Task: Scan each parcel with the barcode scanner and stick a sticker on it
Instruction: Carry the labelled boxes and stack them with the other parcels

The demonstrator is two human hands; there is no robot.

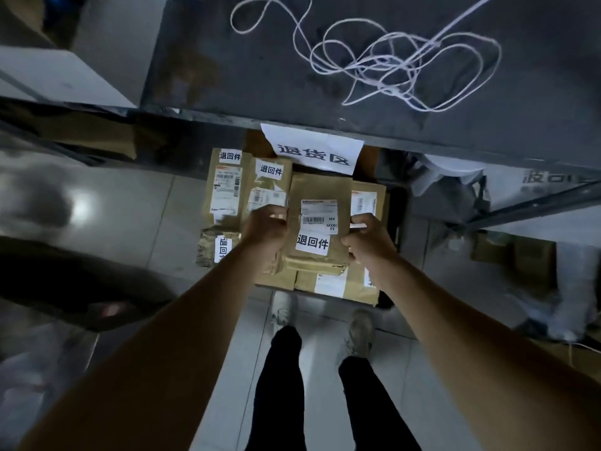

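both hands are down on one brown parcel [320,203], one at each side. the left hand [267,229] has its fingers curled round the parcel's left edge, and the right hand [367,237] grips the right edge the same way, thumb tucked toward the white sticker [312,243] near the parcel's bottom, which reads 退回件. just above that sticker, between the two hands, sits a shipping label [319,212] with a barcode.

far to the left of the left hand the floor [130,209] is pale tile with a bright glare on it. closer in, still left of that hand, lies a flat padded envelope [226,187] with its own 退回件 sticker and a long label, and below it a crumpled little packet [214,247], also stickered. right against the left hand's fingertips is another brown parcel [270,187], stickered near its top.

the held parcel rests on top of the pile; whether it is lifted clear of the ones beneath, i cannot quite tell from here. under the right wrist more brown parcels [338,283] poke out.

beyond both hands a white paper sign [313,151] hangs from the edge of a dark table [260,60], and to the right on that table lies a tangle of white cord [390,60]. right of the right hand, under the shelf frame, things are blurred.
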